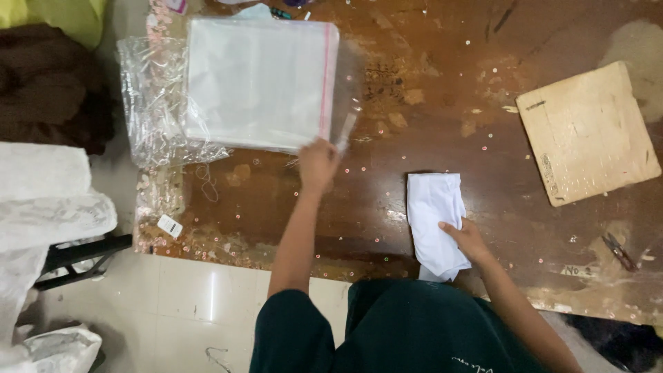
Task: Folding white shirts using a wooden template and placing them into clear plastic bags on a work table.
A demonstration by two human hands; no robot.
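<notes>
The left hand (318, 164) gripped the clear bag stack's (259, 83) corner; the right hand (466, 238) lay flat — fingers open — on a folded white cloth (431, 207) (wooden board (585, 131) and small snips (619, 251) lay apart on the table (428, 83)).

Small garment-packing workshop. A worn, scuffed brown surface (428, 159) is lying strewn with tiny sequins; a stack of clear plastic bags (259, 83) is sitting at 11 o'clock, a cardboard square (587, 131) at 2 o'clock, thread snips (619, 251) at 4 o'clock, and bundled fabric and white sacks (41, 200) are crowding the 9 o'clock edge.
</notes>
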